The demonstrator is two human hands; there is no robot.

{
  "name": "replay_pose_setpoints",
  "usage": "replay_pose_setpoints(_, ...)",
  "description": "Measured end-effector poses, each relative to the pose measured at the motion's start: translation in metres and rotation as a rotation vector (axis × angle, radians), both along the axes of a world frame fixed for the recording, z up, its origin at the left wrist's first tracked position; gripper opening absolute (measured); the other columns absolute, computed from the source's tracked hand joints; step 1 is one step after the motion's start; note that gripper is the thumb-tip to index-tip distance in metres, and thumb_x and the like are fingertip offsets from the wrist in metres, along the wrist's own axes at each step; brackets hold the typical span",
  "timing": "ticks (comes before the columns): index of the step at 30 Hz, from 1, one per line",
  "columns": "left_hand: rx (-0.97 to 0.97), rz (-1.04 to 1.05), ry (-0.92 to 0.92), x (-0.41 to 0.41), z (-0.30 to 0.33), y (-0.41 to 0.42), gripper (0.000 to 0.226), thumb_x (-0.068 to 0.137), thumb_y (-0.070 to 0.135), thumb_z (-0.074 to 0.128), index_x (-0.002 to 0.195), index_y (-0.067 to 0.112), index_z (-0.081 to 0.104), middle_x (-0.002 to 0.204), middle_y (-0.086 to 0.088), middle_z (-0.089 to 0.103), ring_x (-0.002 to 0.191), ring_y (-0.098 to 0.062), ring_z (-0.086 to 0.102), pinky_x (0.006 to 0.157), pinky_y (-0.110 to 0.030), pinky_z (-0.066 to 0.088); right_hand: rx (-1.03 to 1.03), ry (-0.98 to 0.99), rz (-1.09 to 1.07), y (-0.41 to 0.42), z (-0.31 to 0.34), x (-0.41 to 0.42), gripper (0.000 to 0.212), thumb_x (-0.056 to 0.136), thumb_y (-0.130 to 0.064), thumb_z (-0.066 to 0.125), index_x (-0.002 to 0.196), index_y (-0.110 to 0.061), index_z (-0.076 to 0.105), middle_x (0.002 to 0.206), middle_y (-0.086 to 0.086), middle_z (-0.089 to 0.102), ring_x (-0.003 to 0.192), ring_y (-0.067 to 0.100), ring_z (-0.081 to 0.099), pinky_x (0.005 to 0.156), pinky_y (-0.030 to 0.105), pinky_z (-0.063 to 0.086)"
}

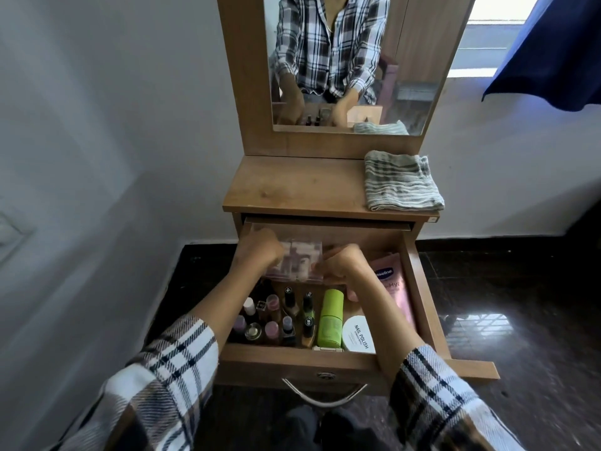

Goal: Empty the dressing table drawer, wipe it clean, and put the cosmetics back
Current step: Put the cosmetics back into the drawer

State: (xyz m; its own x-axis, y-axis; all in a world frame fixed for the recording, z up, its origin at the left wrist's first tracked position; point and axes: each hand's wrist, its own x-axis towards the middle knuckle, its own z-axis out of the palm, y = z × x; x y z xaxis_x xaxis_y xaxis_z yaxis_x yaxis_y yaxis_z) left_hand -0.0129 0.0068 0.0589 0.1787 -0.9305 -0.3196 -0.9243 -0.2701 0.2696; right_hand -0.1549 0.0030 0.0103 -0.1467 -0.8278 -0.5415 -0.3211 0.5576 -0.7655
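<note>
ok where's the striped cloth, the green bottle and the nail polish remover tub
striped cloth (403,182), head view, middle of the folded top face
green bottle (331,315), head view, middle of its body
nail polish remover tub (357,335), head view, white lid by the lettering

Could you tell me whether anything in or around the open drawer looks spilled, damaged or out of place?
Nothing stands out. The nail polish bottles stand upright in the drawer, the striped cloth lies folded on the tabletop, and both hands hold a clear plastic pouch.
</note>
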Motion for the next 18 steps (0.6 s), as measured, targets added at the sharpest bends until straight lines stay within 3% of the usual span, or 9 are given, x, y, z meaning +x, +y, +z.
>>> replay_pose_setpoints(2, -0.006, 0.005, -0.006, 0.000, -0.005, -0.003, 0.017, 0.081, -0.002, 0.047, 0.067, 0.004, 0.054, 0.130, -0.021, 0.047, 0.113, -0.029, 0.049, 0.079, -0.030, 0.044, -0.044, 0.039, 0.001, -0.001, -0.006, 0.002, 0.022, 0.065, 0.002, 0.079, 0.083, -0.002, 0.067, 0.105, 0.015, 0.067, 0.083, 0.030, 0.069, 0.077, 0.043, 0.058)
replay_pose_setpoints(4, -0.003, 0.034, -0.014, 0.000, -0.011, -0.005, 0.014, 0.082, 0.001, 0.049, 0.080, 0.003, 0.062, 0.134, -0.018, 0.045, 0.135, -0.025, 0.031, 0.097, -0.024, 0.032, -0.084, 0.107, 0.025, -0.001, -0.011, 0.004, 0.026, 0.064, 0.000, 0.079, 0.089, 0.000, 0.070, 0.106, 0.016, 0.067, 0.089, 0.032, 0.068, 0.080, 0.043, 0.058)
replay_pose_setpoints(7, -0.012, 0.045, -0.040, -0.002, -0.017, -0.004, 0.022, 0.084, 0.002, 0.047, 0.098, -0.002, 0.063, 0.125, -0.015, 0.052, 0.134, -0.024, 0.031, 0.103, -0.026, 0.030, -0.117, 0.187, 0.059, -0.001, -0.013, 0.005, 0.028, 0.064, -0.006, 0.079, 0.090, -0.001, 0.071, 0.105, 0.016, 0.067, 0.091, 0.030, 0.068, 0.080, 0.036, 0.058)
replay_pose_setpoints(14, -0.078, 0.049, -0.047, -0.006, -0.022, 0.001, 0.021, 0.088, 0.005, 0.048, 0.101, -0.002, 0.062, 0.136, -0.015, 0.044, 0.132, -0.024, 0.036, 0.104, -0.028, 0.032, -0.174, 0.247, 0.089, 0.000, -0.018, 0.009, 0.033, 0.064, -0.001, 0.080, 0.094, 0.006, 0.068, 0.107, 0.020, 0.064, 0.092, 0.033, 0.067, 0.079, 0.043, 0.058)
replay_pose_setpoints(18, -0.114, 0.014, -0.049, -0.006, -0.017, 0.009, 0.019, 0.086, 0.004, 0.050, 0.101, -0.003, 0.061, 0.133, -0.014, 0.045, 0.128, -0.024, 0.039, 0.101, -0.027, 0.035, -0.200, 0.280, 0.114, 0.006, -0.011, 0.007, 0.032, 0.067, -0.005, 0.080, 0.096, 0.004, 0.068, 0.104, 0.021, 0.066, 0.094, 0.032, 0.066, 0.081, 0.037, 0.057)
